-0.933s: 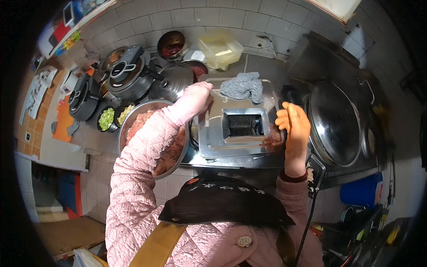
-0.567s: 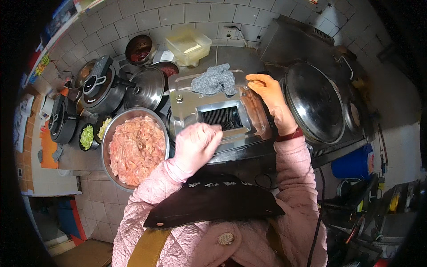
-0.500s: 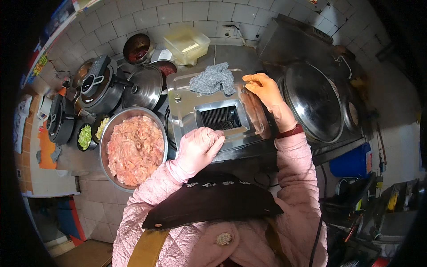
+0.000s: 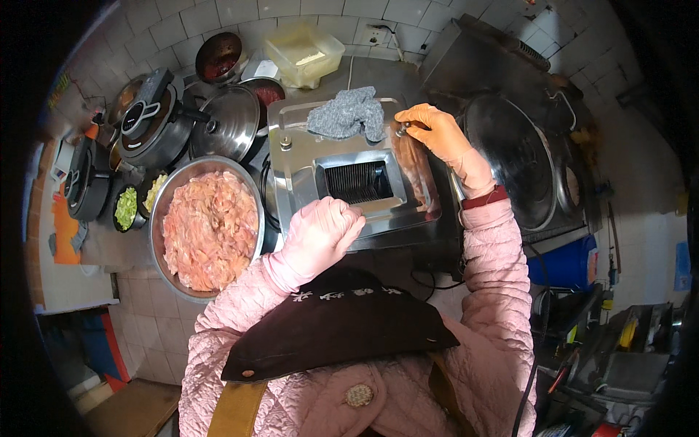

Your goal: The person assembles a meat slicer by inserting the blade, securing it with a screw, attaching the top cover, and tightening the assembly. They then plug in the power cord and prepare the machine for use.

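In front of me stands a stainless-steel meat slicer (image 4: pixel 302 171), with rows of thin dark blades (image 4: pixel 355 182) showing in the rectangular opening of its top. My right hand (image 4: pixel 444 146), in an orange-looking glove, has thumb and fingers closed round a small metal knob (image 4: pixel 403 130) at the slicer's far right corner. At the near left edge, my pink-gloved left hand (image 4: pixel 320 239) is curled into a fist by the opening. Whatever it may hold is hidden under the fingers. A crumpled grey cloth (image 4: pixel 348 114) lies on the slicer's far side.
To the left, a large steel bowl (image 4: pixel 155 240) holds raw sliced meat (image 4: pixel 211 231). Chopped greens (image 4: pixel 126 208), pots (image 4: pixel 156 131) and a steel lid (image 4: pixel 231 120) stand beyond it. A translucent tub (image 4: pixel 306 62) is at the back; a big round pan lid (image 4: pixel 510 160) lies right.
My right fingers have come down onto the metal knob. My left hand has curled tighter at the slicer's near edge. The whole view has shifted slightly.
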Available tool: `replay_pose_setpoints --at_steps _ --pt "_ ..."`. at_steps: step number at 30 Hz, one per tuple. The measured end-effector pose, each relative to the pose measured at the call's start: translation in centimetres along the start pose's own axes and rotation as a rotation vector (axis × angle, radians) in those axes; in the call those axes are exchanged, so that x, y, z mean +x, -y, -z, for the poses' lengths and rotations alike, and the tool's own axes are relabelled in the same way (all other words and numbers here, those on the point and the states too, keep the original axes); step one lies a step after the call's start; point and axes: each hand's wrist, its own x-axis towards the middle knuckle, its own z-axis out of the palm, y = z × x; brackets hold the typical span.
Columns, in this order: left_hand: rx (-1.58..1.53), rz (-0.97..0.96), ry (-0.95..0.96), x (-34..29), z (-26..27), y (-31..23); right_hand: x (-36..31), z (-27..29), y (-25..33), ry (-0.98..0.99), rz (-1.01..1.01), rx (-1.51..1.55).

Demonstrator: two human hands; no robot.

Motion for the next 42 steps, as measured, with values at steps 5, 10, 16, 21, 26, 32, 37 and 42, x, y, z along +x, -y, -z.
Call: replay_pose_setpoints --at_steps 5,10,16,21,26,32,37,42 --pt "0.003 0.031 0.011 0.0 0.0 -0.1 0.7 0.5 -0.3 0.065 0.001 0.006" --pt "-0.005 0.030 0.004 0.1 0.0 -0.1 1.0 0.4 -0.3 0.066 -0.012 -0.063" --pt "0.000 0.028 0.014 0.1 0.1 0.0 1.1 0.5 0.6 0.051 -0.059 -0.203" --pt "0.014 0.024 0.018 0.0 -0.1 0.0 1.4 -0.1 1.4 0.048 -0.101 -0.369" --pt "0.041 0.016 0.023 -0.1 -0.2 0.0 1.2 -0.8 1.0 0.020 -0.155 -0.378" --pt "0.052 0.035 0.026 -0.1 -0.2 0.0 0.9 -0.2 0.3 0.046 0.021 -0.149" --pt "0.040 0.036 0.012 -0.2 -0.3 0.0 1.2 0.6 0.6 0.122 -0.039 -0.062" --pt "0.001 0.038 -0.004 -0.3 -0.2 0.1 1.1 0.9 0.9 0.128 -0.063 -0.031"
